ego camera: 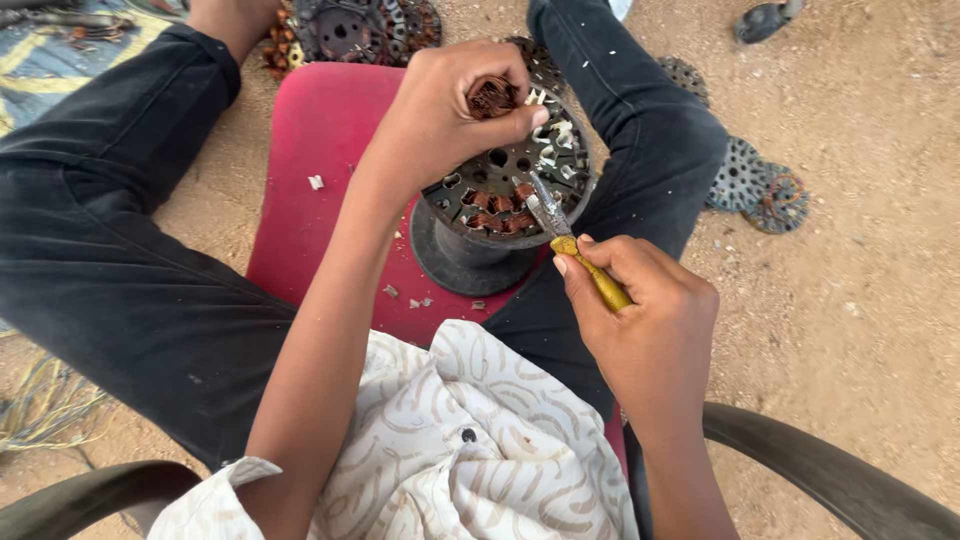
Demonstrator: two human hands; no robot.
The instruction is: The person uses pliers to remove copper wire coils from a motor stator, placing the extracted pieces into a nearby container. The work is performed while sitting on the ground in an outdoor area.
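A round dark metal motor stator (pixel 505 190) with copper windings in its slots stands on a black ring base on a red stool (pixel 320 180) between my legs. My left hand (pixel 450 105) rests on its far rim and pinches a tuft of copper wire (pixel 492 97). My right hand (pixel 640 320) grips a yellow-handled tool (pixel 575 245). The tool's metal tip pokes into a slot at the stator's near rim.
More stators lie on the sandy ground: one at the top (pixel 350 28) and several at the right (pixel 755 185). White insulation scraps dot the stool. Loose wire (pixel 45 400) lies at the left. Chair arms curve across the bottom corners.
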